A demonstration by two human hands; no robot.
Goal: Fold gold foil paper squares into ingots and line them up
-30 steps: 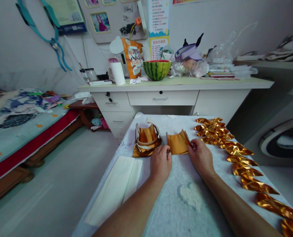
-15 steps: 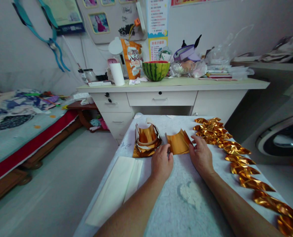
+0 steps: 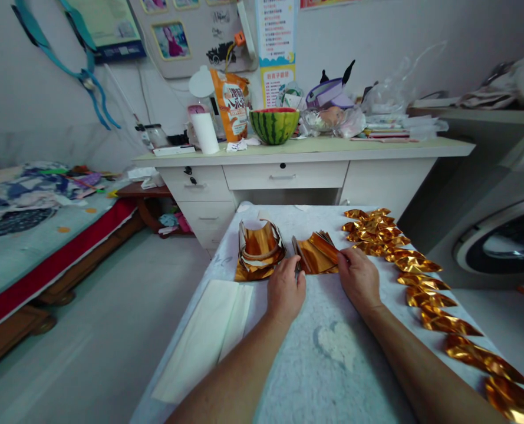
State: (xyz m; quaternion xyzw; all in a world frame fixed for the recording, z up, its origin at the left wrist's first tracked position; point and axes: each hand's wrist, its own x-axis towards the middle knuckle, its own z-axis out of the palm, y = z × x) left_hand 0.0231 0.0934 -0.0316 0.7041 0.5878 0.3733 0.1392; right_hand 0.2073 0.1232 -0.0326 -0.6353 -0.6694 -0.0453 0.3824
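A small stack of gold foil paper point(image 3: 313, 254) lies on the cloth-covered table, its left and right edges curled up. My left hand point(image 3: 287, 287) is closed at the stack's left edge, thumb and fingers around it. At the right edge my right hand point(image 3: 359, 279) pinches the sheets, which fold inward there. Left of my left hand sits a larger curled pile of gold foil paper point(image 3: 260, 247). Folded gold foil pieces point(image 3: 423, 280) run in a row down the table's right side. Folded pale paper point(image 3: 204, 335) lies at the left edge.
Behind the table stands a white desk point(image 3: 283, 174) carrying a cut watermelon point(image 3: 274, 126), an orange snack pouch point(image 3: 231, 106), a white cylinder point(image 3: 204, 133) and plastic bags. A bed point(image 3: 67, 235) is on the left, a washing machine point(image 3: 500, 206) on the right.
My right hand has closed on the right edge of the gold foil paper, and that edge has bent inward to the left. My left hand stays at the left edge. The view has shifted slightly.
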